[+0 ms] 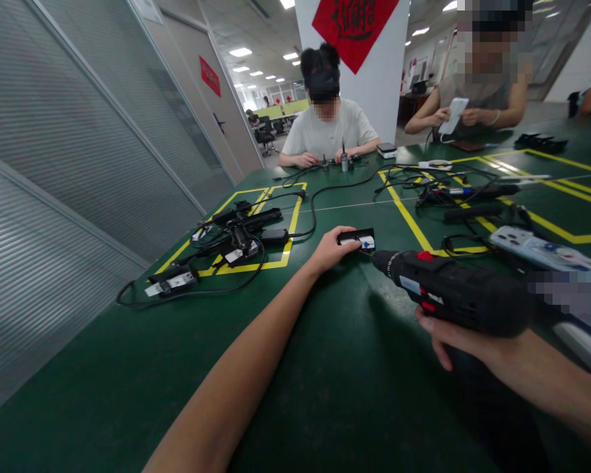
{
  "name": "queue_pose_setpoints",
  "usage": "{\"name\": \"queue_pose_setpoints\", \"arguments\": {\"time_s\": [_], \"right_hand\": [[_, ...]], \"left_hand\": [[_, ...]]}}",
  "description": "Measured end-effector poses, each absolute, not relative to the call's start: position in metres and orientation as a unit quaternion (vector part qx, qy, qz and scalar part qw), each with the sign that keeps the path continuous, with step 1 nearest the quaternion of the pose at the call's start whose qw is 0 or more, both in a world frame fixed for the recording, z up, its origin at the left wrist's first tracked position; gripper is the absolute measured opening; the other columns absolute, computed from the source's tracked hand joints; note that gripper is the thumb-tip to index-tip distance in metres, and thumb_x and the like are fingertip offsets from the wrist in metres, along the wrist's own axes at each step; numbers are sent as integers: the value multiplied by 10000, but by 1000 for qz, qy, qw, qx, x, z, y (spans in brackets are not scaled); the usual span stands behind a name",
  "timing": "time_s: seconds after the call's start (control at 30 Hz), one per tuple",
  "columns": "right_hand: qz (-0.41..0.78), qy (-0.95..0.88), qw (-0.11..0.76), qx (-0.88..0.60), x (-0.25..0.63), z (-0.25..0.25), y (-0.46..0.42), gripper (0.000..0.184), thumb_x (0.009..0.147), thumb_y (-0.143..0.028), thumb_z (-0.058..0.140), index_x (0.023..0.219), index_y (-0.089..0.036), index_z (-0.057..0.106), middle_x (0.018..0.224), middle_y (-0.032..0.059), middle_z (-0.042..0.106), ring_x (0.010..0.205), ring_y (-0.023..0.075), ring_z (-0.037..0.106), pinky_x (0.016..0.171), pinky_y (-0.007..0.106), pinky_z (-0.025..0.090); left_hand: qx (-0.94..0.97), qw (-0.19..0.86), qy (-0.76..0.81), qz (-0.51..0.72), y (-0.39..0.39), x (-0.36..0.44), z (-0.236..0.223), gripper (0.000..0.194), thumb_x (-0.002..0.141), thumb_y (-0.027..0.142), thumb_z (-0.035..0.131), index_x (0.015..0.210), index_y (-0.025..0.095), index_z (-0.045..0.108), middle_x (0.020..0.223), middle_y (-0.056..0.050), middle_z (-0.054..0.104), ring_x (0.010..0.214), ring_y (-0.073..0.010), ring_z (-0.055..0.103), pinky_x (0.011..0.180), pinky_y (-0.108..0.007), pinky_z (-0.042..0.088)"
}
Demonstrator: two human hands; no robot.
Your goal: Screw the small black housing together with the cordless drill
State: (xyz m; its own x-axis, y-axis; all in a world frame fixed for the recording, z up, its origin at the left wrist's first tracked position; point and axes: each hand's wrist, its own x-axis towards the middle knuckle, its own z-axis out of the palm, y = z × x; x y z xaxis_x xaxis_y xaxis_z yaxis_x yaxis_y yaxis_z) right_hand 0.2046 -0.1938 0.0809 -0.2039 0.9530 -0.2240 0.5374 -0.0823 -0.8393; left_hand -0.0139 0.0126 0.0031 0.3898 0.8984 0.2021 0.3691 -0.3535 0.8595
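Note:
My left hand (335, 248) is closed on a small black rectangular case (368, 234) lying on the green table, thumb across its near side. White and blue parts show inside the case. My right hand (465, 338) grips a black cordless drill (453, 289) with red accents by its handle. The drill lies level and points left, its thin bit reaching the near edge of the case by my left thumb. Whether the bit touches anything there I cannot tell.
Black devices and cables (239, 236) lie in a yellow-taped area on the left. More cables and tools (465, 192) lie at the right, near a white power strip (546, 249). Across the green table (128, 368) sit two people, one holding a white object (454, 117).

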Motion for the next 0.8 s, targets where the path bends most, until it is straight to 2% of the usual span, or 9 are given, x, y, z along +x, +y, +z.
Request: {"name": "queue_pose_setpoints", "arguments": {"time_s": [0.6,0.8], "right_hand": [[443,-631,236,-591,205,80,-193,436,823,-518,494,495,-246,584,568,-15,632,590,171,570,658,336,425],[453,-616,238,-599,204,81,-195,437,805,-541,496,493,-246,578,563,-9,634,592,180,571,657,345,432]], "left_hand": [[747,372,422,355,11,-14,4,491,738,392,632,1151,141,547,1025,-70,638,859,-157,596,770,-269,473],[745,379,423,350,11,-14,4,501,737,403,631,1158,147,543,1015,-68,641,839,-155,596,733,-260,473]]}}
